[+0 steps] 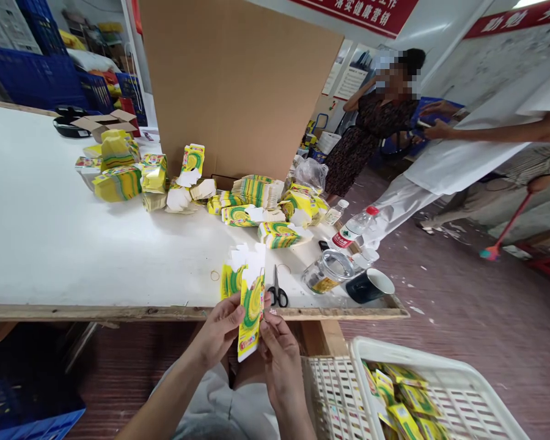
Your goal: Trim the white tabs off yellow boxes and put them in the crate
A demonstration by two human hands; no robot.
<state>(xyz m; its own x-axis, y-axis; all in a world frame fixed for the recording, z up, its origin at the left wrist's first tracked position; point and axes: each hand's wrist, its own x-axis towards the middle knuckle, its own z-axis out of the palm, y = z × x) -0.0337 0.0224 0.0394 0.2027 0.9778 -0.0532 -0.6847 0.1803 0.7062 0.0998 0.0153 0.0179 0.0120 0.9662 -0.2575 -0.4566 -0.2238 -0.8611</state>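
A yellow and green printed carton [251, 308] with white flaps at its top is held upright over the table's front edge. My left hand [222, 327] grips its left side, thumb across the printed face. On the other side, the fingers of my right hand [279, 351] are closed at the carton's right edge; whether they pinch anything else is hidden. Just behind, more flat cartons [231, 278] of the same print lie on the table. Black-handled scissors [277, 293] rest to the right of the carton, and a rubber band [215, 275] lies to the left.
Bundled cartons [256, 192] line the back of the white table [50, 244] before a large cardboard sheet [238, 85]. A jar [327, 272], a dark mug [369, 286] and a bottle [355, 227] stand at the right end. A white basket [467, 379] holds yellow packets. Other people stand beyond.
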